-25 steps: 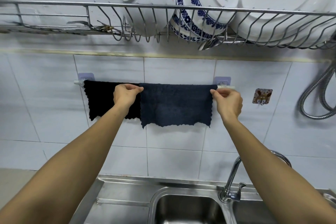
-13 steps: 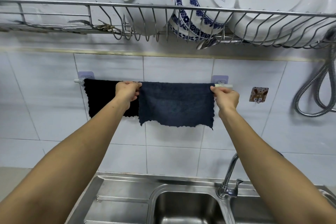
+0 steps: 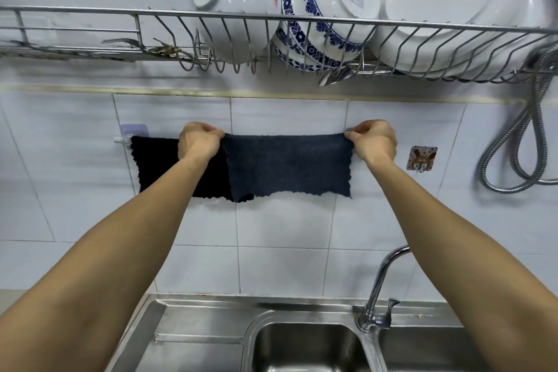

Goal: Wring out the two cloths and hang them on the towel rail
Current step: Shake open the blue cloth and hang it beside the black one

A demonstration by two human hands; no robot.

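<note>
Two cloths hang side by side on the white towel rail fixed to the tiled wall. The black cloth is on the left, partly behind my left forearm. The dark blue cloth is on the right and overlaps the black one's lower corner. My left hand pinches the blue cloth's top left corner. My right hand pinches its top right corner and hides the rail's right end. The blue cloth is stretched flat between both hands.
A wire dish rack holds a white bowl, a blue-patterned bowl and white plates right above the rail. Below are a steel sink and tap. A wall hook and shower hose are at the right.
Both hands have closed tighter on the blue cloth's top corners and lifted slightly; the cloth now sits flatter and shorter on the rail. The right hand now covers the rail's right bracket.
</note>
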